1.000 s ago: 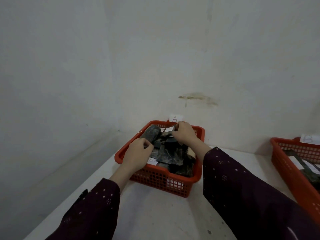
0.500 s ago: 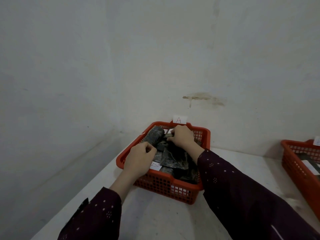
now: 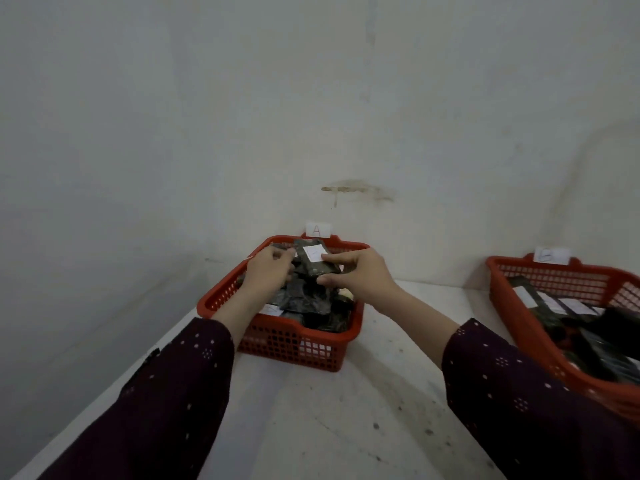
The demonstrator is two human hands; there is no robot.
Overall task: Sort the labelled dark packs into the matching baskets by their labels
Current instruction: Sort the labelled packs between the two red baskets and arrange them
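A red basket (image 3: 301, 348) tagged "A" (image 3: 317, 230) stands against the back wall and holds several dark packs. Above it I hold up one dark pack (image 3: 313, 268) with a white label facing me. My right hand (image 3: 360, 275) pinches the pack's right edge between thumb and fingers. My left hand (image 3: 270, 268) grips the pack's left side. A second red basket (image 3: 512, 306) tagged "B" (image 3: 550, 255) sits at the right with more labelled dark packs inside.
Both baskets rest on a white, speckled table (image 3: 346, 420) set in a corner. Plain walls close off the left and back sides. Bare tabletop lies between the two baskets and in front of them.
Both hands were down among the packs in basket A; now they have lifted one pack clear with its label turned toward me. The view has shifted, showing more of basket B.
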